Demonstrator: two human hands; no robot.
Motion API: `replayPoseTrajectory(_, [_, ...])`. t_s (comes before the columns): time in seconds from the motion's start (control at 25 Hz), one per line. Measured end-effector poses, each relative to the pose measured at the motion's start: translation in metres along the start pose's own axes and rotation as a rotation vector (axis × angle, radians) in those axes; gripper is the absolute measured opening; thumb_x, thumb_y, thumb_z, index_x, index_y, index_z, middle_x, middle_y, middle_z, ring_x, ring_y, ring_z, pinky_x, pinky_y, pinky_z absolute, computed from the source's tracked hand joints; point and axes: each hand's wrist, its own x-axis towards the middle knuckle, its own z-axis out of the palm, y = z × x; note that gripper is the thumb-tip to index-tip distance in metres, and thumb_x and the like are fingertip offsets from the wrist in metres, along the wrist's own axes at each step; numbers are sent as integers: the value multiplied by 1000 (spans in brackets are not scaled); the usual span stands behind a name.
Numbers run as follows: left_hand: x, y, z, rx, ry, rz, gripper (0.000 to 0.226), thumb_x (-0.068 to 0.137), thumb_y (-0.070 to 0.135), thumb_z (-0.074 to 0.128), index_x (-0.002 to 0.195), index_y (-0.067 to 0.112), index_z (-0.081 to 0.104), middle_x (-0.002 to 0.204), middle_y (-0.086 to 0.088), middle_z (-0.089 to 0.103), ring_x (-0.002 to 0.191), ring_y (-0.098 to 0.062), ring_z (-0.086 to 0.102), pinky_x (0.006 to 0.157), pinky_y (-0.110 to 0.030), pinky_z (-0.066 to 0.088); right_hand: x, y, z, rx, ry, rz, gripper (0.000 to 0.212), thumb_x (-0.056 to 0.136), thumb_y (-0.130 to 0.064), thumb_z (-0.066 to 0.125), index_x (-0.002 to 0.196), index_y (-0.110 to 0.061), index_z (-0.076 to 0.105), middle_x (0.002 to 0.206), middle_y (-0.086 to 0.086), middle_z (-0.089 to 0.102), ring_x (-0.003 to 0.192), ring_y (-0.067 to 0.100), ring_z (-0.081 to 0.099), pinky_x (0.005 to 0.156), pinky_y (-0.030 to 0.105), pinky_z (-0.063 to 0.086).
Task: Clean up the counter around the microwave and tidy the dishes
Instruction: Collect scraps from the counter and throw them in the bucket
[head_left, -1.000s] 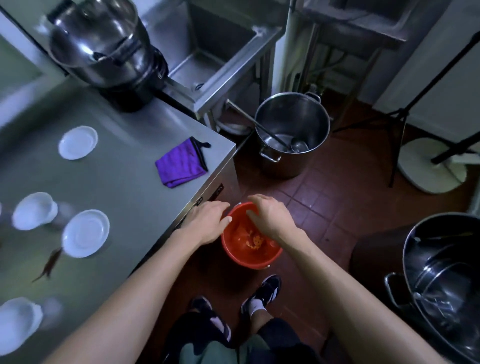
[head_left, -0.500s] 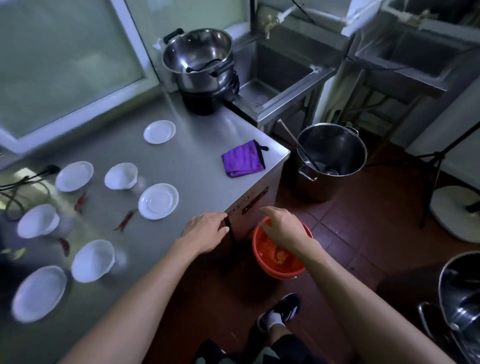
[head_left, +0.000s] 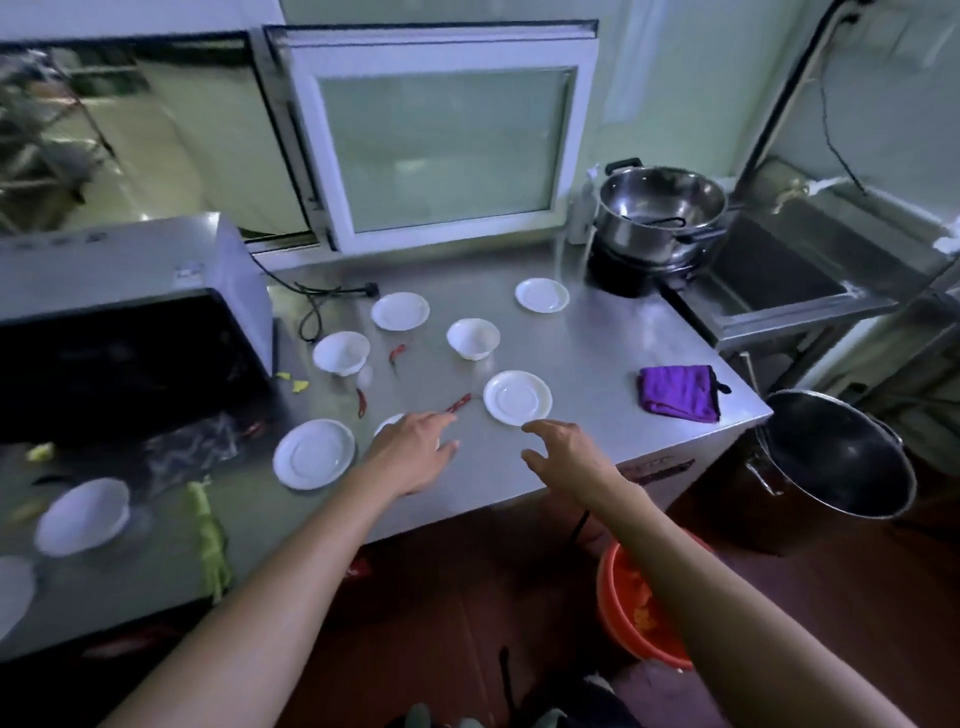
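Several things wait on the steel counter (head_left: 597, 332), which fills the middle of the frame. Biggest is the microwave (head_left: 130, 322) at the left edge; it looks heavy and boxy, best left standing and cleaned around. Next come the white dishes: saucers such as the one at centre (head_left: 517, 397) and another lower left of it (head_left: 314, 453), and small bowls like the one above centre (head_left: 472, 338). They look like glazed ceramic, so probably stiff, smooth, breakable and light; a pinch at the rim, thumb on top, should lift each. A purple cloth (head_left: 678, 391) lies right of centre, soft and limp, easy to bunch up. Smallest are the red chillies, one (head_left: 459, 402) just beyond the left hand (head_left: 413, 452); dry, light, likely brittle, they want a fingertip pinch.

Both hands hover over the counter's near edge holding nothing, the left with fingers stretched toward that chilli, the right hand (head_left: 563, 457) with fingers loosely spread and slightly bent near the centre saucer.
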Motion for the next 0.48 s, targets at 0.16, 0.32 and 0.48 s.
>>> replayPoseTrajectory(0.16, [-22,-59,-7,-106,50,-173,46,98,42,49,142,29,49,143,-2,54,125,-26,53,97,-39,46,24,-52,24,-1,-42,-124,42,95,-30,62,135,-18,57,136,4,61,121,25,58,99,35,45])
replayPoseTrajectory(0.32, [-33,-102,3,-155,36,-258,45,98,42,50,141,29,50,137,-1,59,121,-25,55,94,-39,49,54,-79,50,-31,-135,-195,43,96,-30,59,137,-20,56,139,3,59,125,24,55,102,36,44])
replayPoseTrajectory(0.48, [-29,-147,5,-115,44,-394,46,97,42,49,141,32,48,146,4,51,129,-26,50,94,-37,46,107,-111,76,27,-218,-243,42,96,-26,57,137,-19,56,140,4,58,125,26,55,101,38,45])
